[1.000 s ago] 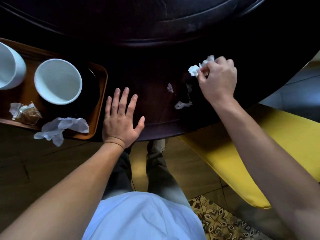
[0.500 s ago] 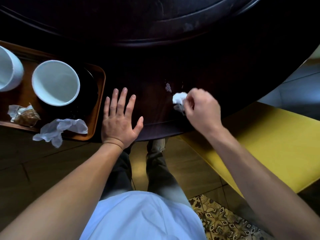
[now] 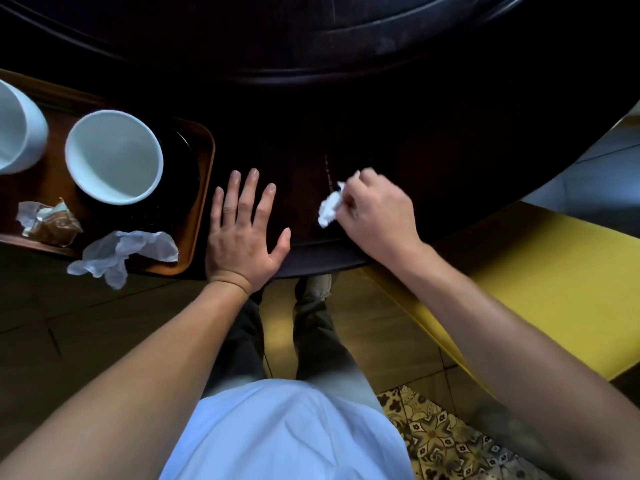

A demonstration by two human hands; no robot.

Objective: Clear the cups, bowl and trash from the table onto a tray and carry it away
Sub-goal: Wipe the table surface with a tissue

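Note:
A brown tray (image 3: 202, 174) sits at the left on the dark round table (image 3: 381, 116). On it stand a white bowl (image 3: 114, 155), a white cup (image 3: 17, 133) at the frame's left edge, a crumpled wrapper (image 3: 48, 223) and a clear plastic scrap (image 3: 121, 251) that hangs over the tray's near rim. My left hand (image 3: 242, 230) lies flat on the table with fingers spread, just right of the tray. My right hand (image 3: 377, 213) is closed on a crumpled white tissue (image 3: 329, 211), pressing it to the tabletop near the front edge.
A yellow chair seat (image 3: 536, 289) stands to the right of the table, under my right forearm. A raised dark centre disc (image 3: 346, 36) fills the far part of the table. Below are wooden flooring and a patterned rug (image 3: 450, 441).
My right hand has dragged the tissue from farther out on the table toward the front edge and leftward. The pale spots on the tabletop are gone. My left hand has stayed put.

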